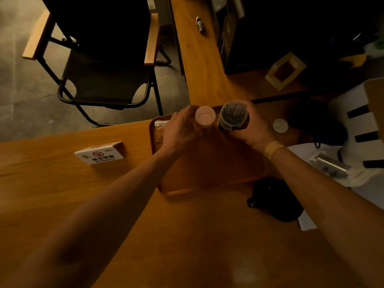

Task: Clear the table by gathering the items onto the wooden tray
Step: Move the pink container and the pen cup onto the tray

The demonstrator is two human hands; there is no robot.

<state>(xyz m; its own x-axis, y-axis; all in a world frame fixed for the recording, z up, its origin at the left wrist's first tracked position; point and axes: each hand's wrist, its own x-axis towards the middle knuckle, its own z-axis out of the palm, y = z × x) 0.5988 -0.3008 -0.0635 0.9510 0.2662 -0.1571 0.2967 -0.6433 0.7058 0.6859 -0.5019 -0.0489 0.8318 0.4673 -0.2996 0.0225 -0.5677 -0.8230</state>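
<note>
So we've got the no-smoking sign [101,153] sitting on the table [62,183] at about 9 o'clock from the wooden tray [207,169]. Our left hand [180,129] is wrapped around a white-lidded jar [205,116] at the tray's 12 o'clock edge. Just at its 3 o'clock, our right hand [254,126] grips a clear container [233,115] of dark sticks, with a small white lid [280,125] further right.

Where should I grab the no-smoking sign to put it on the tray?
Take the sign by its two long faces, coming from above. It stands on the table like a little tent, free on all sides, left of the tray. The narrow top ridge fits a pinch. Both hands are busy with containers now.
</note>
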